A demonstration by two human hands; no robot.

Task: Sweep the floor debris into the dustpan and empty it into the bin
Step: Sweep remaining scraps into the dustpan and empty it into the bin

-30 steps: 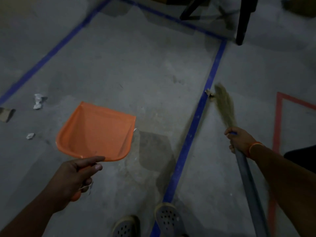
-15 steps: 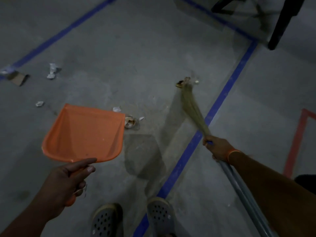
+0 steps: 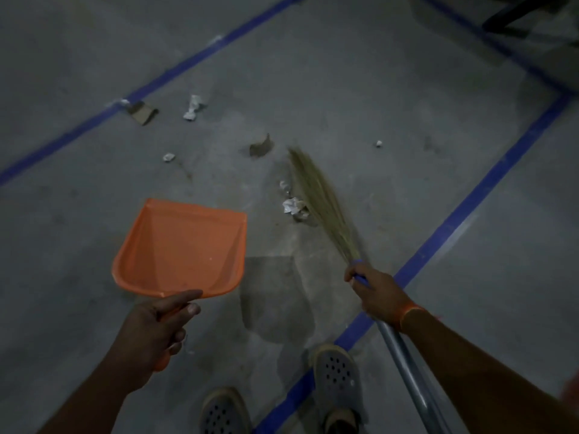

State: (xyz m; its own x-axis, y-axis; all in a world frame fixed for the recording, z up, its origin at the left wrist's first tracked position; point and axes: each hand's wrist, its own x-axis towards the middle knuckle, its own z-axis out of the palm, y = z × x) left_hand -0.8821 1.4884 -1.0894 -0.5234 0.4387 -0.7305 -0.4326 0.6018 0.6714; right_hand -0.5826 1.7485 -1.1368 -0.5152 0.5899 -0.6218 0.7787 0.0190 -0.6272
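While a second ago the broom's (image 3: 322, 205) bristle tip sat out by the blue floor line (image 3: 463, 211) on the right, it now lies inside that line, pulled across toward the dustpan (image 3: 180, 249), with crumpled paper (image 3: 293, 205) touching its left edge. More litter shows than before: a larger twisted white scrap (image 3: 193, 107), a small white scrap (image 3: 168, 157), two brown cardboard bits (image 3: 142, 112) and (image 3: 260, 147), and a tiny white fleck (image 3: 378, 143) farther off to the right.

The left hand (image 3: 156, 330) grips the dustpan's orange handle, fingers curled under it and forefinger stretched along the top toward the pan. The dustpan is bright orange plastic, a shallow scoop with raised sides, and looks empty. It sits just ahead of the left hand, its wide open lip pointing away from the person and its long axis running from the hand forward, tilted slightly right. I cannot tell whether it touches the grey concrete floor (image 3: 360, 89).

The right hand (image 3: 374, 292) is closed around the broom just below the bristles, at a blue collar, an orange band on the wrist. The grey metal pole runs back past the forearm toward the lower right. The straw-coloured bristles fan forward and left from the hand, blurred. Two perforated grey shoes (image 3: 336, 374) stand below, between the hands.
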